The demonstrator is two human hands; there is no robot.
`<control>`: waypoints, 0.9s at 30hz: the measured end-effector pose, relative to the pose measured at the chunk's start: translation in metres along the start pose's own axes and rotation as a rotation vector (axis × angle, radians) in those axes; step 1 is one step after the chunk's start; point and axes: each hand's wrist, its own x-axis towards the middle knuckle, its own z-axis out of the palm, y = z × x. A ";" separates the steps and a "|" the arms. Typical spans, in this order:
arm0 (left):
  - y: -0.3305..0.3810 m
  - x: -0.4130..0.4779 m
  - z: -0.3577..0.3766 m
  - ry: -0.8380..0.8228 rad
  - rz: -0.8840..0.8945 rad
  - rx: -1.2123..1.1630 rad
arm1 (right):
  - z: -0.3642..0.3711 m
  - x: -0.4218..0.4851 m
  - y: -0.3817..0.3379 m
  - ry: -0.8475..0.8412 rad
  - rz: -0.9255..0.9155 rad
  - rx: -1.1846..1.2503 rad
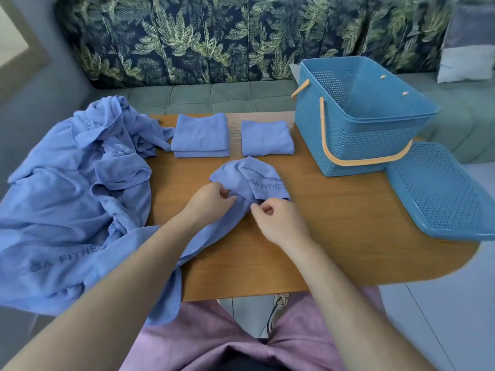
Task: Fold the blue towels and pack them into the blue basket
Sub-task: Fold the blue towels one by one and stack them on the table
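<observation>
A heap of unfolded blue towels (67, 188) covers the wooden table's (334, 223) left side, with the empty blue basket (359, 129) at far right and two folded towels (201, 135) between. At the centre, the left hand (211, 199) and right hand (276, 220) each pinch the edge of one crumpled towel (257, 180).

The wooden counter (334, 210) carries two folded towel stacks (201, 136) (266, 139) at its far edge, an unfolded towel (251, 180) at centre, a towel heap (75, 188) overhanging left, the blue basket (356, 145) and its perforated lid (439, 194) right.
</observation>
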 end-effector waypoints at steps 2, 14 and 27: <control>0.002 -0.002 0.002 -0.050 -0.006 -0.077 | 0.005 0.000 -0.007 -0.016 0.044 0.099; 0.000 -0.010 0.011 0.006 0.129 -0.254 | 0.008 0.033 0.014 0.120 -0.239 0.259; 0.001 0.000 0.019 -0.068 -0.032 -0.039 | 0.011 0.025 -0.003 0.080 -0.091 -0.027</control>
